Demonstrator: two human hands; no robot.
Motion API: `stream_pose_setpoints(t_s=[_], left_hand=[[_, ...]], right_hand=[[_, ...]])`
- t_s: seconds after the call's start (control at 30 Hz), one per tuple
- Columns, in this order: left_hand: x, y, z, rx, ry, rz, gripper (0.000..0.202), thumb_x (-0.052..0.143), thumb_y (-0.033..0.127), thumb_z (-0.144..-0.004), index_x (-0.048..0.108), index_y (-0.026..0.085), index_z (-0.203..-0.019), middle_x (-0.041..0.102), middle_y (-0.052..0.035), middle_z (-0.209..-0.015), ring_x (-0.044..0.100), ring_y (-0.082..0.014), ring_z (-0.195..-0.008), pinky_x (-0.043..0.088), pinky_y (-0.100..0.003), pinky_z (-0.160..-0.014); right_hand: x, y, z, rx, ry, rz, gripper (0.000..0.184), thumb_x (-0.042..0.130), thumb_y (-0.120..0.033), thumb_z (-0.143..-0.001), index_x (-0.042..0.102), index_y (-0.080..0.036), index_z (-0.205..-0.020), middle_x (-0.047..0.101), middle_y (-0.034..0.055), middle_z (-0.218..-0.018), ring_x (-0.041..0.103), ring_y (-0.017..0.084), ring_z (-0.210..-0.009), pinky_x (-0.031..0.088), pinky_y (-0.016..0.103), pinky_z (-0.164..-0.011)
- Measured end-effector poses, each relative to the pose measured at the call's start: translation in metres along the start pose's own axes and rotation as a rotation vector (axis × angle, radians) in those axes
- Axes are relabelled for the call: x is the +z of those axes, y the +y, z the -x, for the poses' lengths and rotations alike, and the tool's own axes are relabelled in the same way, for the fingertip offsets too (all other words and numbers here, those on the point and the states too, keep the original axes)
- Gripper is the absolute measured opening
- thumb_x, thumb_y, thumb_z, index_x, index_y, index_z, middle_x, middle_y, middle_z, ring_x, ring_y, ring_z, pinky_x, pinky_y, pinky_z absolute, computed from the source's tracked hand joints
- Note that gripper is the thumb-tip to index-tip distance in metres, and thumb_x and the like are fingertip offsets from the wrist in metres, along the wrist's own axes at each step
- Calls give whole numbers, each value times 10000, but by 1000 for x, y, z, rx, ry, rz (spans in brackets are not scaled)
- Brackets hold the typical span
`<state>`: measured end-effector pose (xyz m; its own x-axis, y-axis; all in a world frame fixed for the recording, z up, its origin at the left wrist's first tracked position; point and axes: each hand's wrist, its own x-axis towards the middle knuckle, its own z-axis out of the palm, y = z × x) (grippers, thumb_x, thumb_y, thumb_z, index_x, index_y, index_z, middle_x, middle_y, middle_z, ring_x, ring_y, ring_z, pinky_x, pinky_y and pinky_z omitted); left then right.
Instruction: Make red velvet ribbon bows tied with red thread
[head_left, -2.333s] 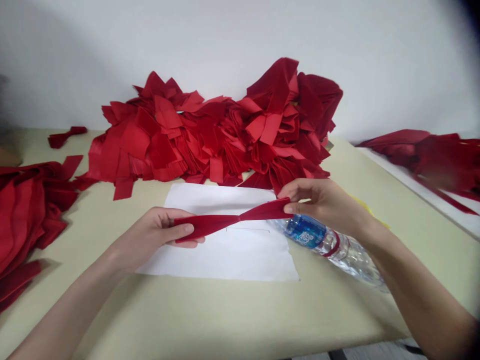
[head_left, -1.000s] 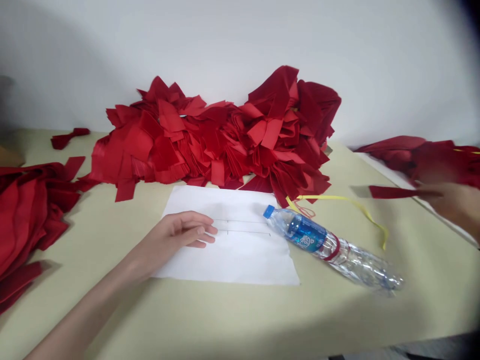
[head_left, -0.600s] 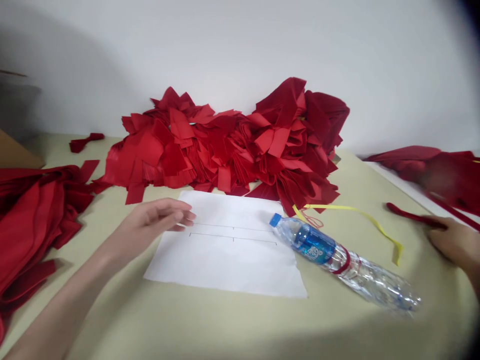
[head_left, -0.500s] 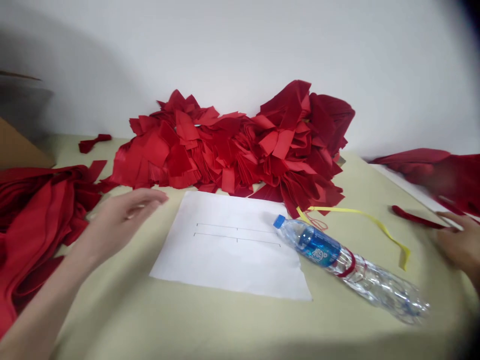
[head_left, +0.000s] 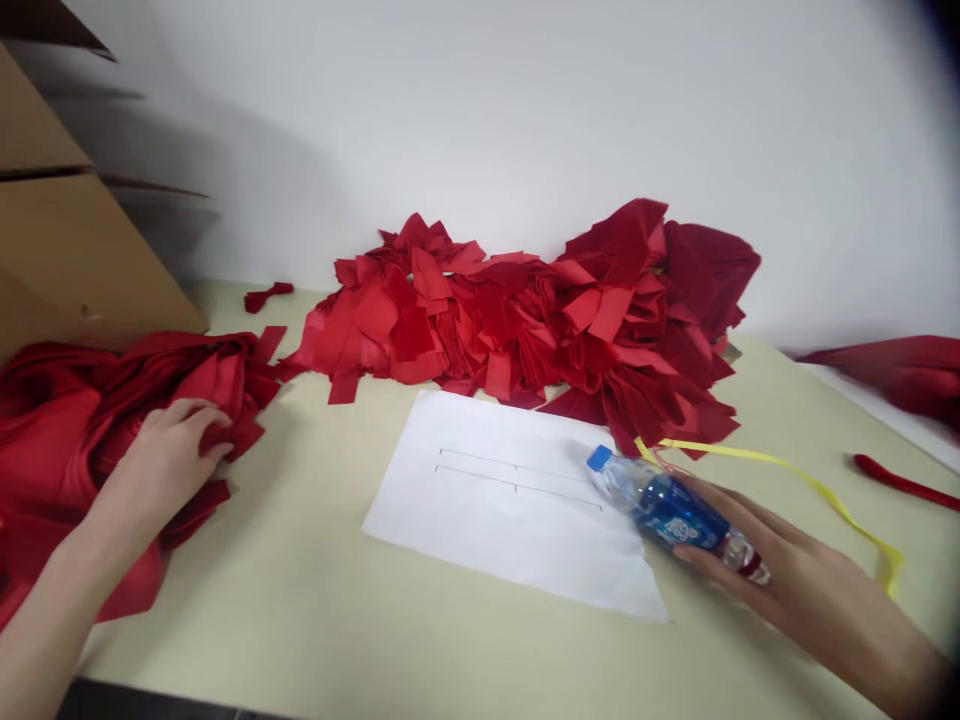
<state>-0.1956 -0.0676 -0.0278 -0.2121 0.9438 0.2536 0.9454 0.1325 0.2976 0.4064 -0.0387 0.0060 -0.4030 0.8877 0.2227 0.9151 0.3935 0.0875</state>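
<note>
The right hand (head_left: 806, 575) curls its fingers around a clear plastic bottle with a blue label (head_left: 664, 508), hiding its base; the left hand (head_left: 166, 465) lies spread on crumpled red fabric strips (head_left: 67, 420).

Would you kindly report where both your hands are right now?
Left hand on red fabric strips. Right hand gripping plastic water bottle. Yellow ribbon beyond bottle.

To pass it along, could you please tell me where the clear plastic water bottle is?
In the head view, the blue-labelled plastic bottle is in the right hand, beside the white paper sheet, below a yellow ribbon.
</note>
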Motion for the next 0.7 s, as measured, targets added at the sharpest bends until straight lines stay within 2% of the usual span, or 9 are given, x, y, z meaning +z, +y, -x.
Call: stream_pose_setpoints(t_s=[0.1, 0.17, 0.3, 0.4, 0.47, 0.53, 0.6, 0.7], left_hand=[[-5, 16, 1, 6, 76, -149, 311, 434, 412, -755, 650, 197, -814, 568, -60, -1077, 511, -303, -996, 366, -404, -802], [-8, 26, 3, 3, 47, -166, 306, 403, 389, -766, 640, 197, -782, 560, -61, -1091, 545, -286, -937, 367, -382, -705], [-13, 33, 8, -32, 8, -234, 274, 378, 343, -770, 603, 188, -795, 599, -89, -957, 591, -268, -768, 294, -369, -575], [-17, 27, 14, -87, 72, -218, 287, 393, 401, -773, 601, 212, -834, 626, -75, -777, 585, -288, -738, 263, -364, -545], [-19, 20, 19, -98, 79, -173, 265, 426, 402, -761, 607, 236, -861, 632, -64, -702, 581, -281, -720, 261, -362, -539], [-23, 16, 23, -80, 36, -117, 275, 454, 377, -748, 613, 236, -922, 657, -77, -720, 588, -268, -725, 290, -362, -553], [-29, 16, 23, -92, 8, -112, 357, 442, 390, -762, 608, 202, -1016, 678, -116, -841, 601, -271, -767, 334, -358, -583], [-38, 21, 17, -248, 94, -273, 564, 358, 513, -795, 570, 121, -1140, 636, -196, -1019, 598, -335, -860, 368, -364, -588]], right_hand=[[2, 6, 0, 57, -58, 36, 632, 398, -571, -824, 283, -320, -1393, 619, 60, -1169, 676, 222, -650, 552, 324, -527], [4, 15, -1, 86, -52, 67, 621, 377, -561, -835, 302, -291, -1389, 612, 74, -1178, 671, 225, -647, 549, 330, -541], [13, 28, -7, 106, 26, 156, 611, 301, -539, -865, 339, -206, -1377, 555, 103, -1252, 637, 281, -929, 549, 373, -689], [21, 33, -11, 28, 129, 188, 635, 238, -543, -882, 387, -129, -1340, 529, 143, -1266, 539, 310, -1106, 486, 428, -868], [24, 34, -11, -29, 188, 205, 649, 216, -547, -887, 403, -103, -1321, 499, 161, -1288, 477, 323, -1170, 436, 451, -935], [25, 33, -11, -58, 218, 229, 650, 206, -550, -888, 411, -101, -1311, 483, 164, -1297, 441, 332, -1197, 412, 463, -956], [24, 31, -10, -61, 220, 250, 623, 205, -531, -897, 415, -112, -1308, 495, 152, -1282, 463, 326, -1165, 415, 460, -947], [23, 27, -10, -33, 200, 274, 560, 218, -467, -916, 413, -124, -1314, 520, 130, -1256, 532, 299, -1066, 447, 431, -903]])
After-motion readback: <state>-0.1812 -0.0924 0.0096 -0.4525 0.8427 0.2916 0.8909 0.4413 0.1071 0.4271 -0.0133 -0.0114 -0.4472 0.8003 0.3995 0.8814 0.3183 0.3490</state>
